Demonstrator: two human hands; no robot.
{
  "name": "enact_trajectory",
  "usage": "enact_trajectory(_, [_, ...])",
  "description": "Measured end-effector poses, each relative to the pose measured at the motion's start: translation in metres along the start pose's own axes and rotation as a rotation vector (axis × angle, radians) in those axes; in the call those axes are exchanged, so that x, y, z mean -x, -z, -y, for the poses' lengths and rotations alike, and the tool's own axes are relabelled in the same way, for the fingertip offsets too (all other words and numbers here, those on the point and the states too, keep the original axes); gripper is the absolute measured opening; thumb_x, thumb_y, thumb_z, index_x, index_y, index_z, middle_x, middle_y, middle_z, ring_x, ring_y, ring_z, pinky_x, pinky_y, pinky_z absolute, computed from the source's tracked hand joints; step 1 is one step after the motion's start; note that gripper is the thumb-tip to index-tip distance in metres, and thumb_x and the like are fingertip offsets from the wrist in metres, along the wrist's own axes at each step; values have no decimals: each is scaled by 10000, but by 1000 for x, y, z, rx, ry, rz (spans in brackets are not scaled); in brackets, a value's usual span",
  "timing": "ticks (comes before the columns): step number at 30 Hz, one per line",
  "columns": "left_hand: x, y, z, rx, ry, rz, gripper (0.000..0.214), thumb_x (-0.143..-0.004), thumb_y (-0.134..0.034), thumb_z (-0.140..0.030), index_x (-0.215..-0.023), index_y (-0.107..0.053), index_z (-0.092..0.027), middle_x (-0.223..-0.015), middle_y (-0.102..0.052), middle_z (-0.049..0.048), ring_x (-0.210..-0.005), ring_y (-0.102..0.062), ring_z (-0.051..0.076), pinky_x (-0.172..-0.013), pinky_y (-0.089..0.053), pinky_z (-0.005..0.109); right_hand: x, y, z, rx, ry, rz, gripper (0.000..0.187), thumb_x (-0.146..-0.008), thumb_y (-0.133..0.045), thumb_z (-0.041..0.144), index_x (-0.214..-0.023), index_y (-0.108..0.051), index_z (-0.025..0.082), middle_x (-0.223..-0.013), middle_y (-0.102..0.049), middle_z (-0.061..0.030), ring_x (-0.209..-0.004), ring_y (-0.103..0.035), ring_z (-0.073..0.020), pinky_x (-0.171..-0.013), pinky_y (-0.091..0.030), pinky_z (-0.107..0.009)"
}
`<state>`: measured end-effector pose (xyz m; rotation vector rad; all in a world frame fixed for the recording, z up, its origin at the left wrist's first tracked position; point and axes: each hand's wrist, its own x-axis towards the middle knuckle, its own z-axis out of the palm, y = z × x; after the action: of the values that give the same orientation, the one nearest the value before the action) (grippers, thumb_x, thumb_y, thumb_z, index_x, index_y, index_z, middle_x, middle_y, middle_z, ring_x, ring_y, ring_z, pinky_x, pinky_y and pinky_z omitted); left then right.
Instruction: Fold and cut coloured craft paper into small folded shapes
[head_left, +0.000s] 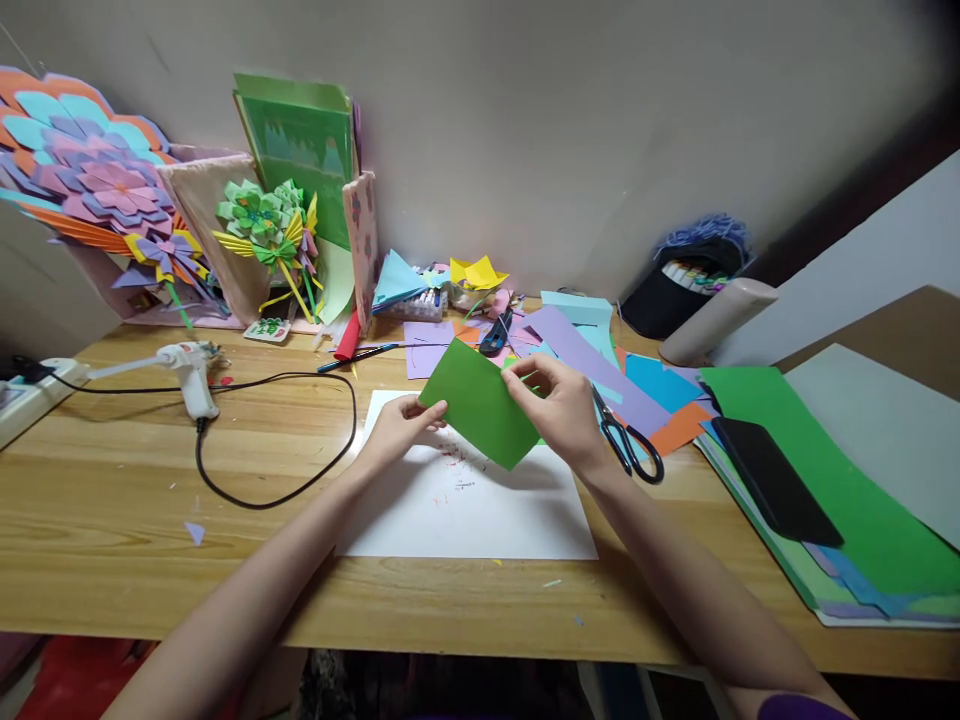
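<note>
A square of green paper (484, 408) is held up, tilted, over a white sheet (480, 520) that lies on the wooden table. My left hand (401, 425) pinches its left corner between thumb and fingers. On the opposite side, my right hand (551, 405) grips the upper right edge, thumb in front and some fingers hidden behind. Small red and dark marks show on the white sheet beneath. Just right of my right hand lie black-handled scissors (634, 450), their blades partly covered by the hand.
A glue gun (193, 380) with a looping black cord stands on the left. Behind are a utility knife (496, 332), purple paper (600, 365) and folded paper flowers (262, 220). At right, a black phone (776, 480) rests on stacked coloured paper (885, 500), near a marker pouch (660, 295).
</note>
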<state>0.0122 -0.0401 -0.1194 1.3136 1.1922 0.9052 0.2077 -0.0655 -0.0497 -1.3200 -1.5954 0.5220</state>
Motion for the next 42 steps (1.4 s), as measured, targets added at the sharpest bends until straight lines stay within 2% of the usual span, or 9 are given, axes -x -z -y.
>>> enact_trajectory(2, [-2, 4, 2, 7, -11, -26, 406, -614, -648, -500, -704, -630, -104, -656, -647, 48, -619, -598, 153, -627, -472, 269, -4, -2, -6, -105, -72, 104, 274, -766, -544, 419, -696, -576, 156, -699, -604, -17, -586, -534, -106, -538, -411, -211])
enact_trajectory(7, [-1, 10, -3, 64, -72, 16, 362, -612, -669, -460, -678, -653, -105, -655, -660, 47, -619, -590, 152, -643, -469, 273, -10, -6, -24, -555, -449, 665, 483, -815, -369, 571, -832, -603, 149, -818, -634, -68, -609, -577, -118, -548, -455, -231])
enact_trajectory(14, [8, 4, -13, 47, -155, 241, 339, -729, -561, -445, -789, -681, -134, -790, -674, 48, -758, -597, 175, -731, -471, 307, 7, -32, -36, -768, -512, 866, 451, -725, -587, 493, -1042, -587, 173, -1008, -615, -72, -916, -565, -160, -828, -430, -300])
enact_trajectory(22, [-2, 27, -10, -139, -143, 322, 432, -739, -538, -408, -1075, -598, -143, -885, -664, 55, -780, -585, 189, -697, -461, 300, 1, -20, -47, -764, -558, 656, 321, -667, -675, 364, -920, -609, 177, -905, -630, -39, -806, -583, -141, -718, -445, -246])
enact_trajectory(25, [-8, 43, -10, -402, -139, 282, 509, -727, -529, -328, -1204, -497, -152, -1069, -611, 81, -909, -559, 218, -765, -450, 329, 4, -7, -69, -560, -542, 498, 270, -666, -661, 402, -770, -587, 164, -724, -591, 4, -603, -530, -92, -539, -402, -198])
enact_trajectory(27, [-7, 46, -8, -692, -156, 183, 520, -704, -514, -249, -1212, -485, -140, -1112, -582, 103, -966, -532, 244, -821, -427, 366, 9, 1, -85, -412, -546, 500, 288, -659, -656, 420, -705, -554, 155, -632, -541, 26, -519, -480, -72, -462, -346, -185])
enact_trajectory(31, [1, 26, -1, -1159, -374, 18, 527, -691, -449, -109, -1217, -465, -138, -1129, -532, 135, -1050, -460, 275, -878, -379, 410, 20, 9, -104, -180, -534, 538, 346, -649, -645, 450, -602, -447, 169, -467, -419, 71, -393, -429, -64, -404, -314, -189])
enact_trajectory(35, [7, -1, 6, -1228, -601, 196, 442, -800, -364, -122, -1235, -425, -170, -1197, -475, 96, -1075, -435, 210, -907, -367, 346, 21, 3, -101, -45, -551, 476, 374, -688, -571, 505, -582, -403, 187, -441, -415, 66, -350, -448, -83, -365, -329, -200])
enact_trajectory(42, [5, -13, 15, -1377, -638, 228, 421, -903, -223, -257, -1267, -382, -119, -1103, -522, 108, -966, -461, 220, -838, -392, 358, 20, -1, -94, 145, -561, 410, 364, -756, -481, 448, -510, -393, 195, -335, -405, 63, -286, -420, -93, -350, -295, -209])
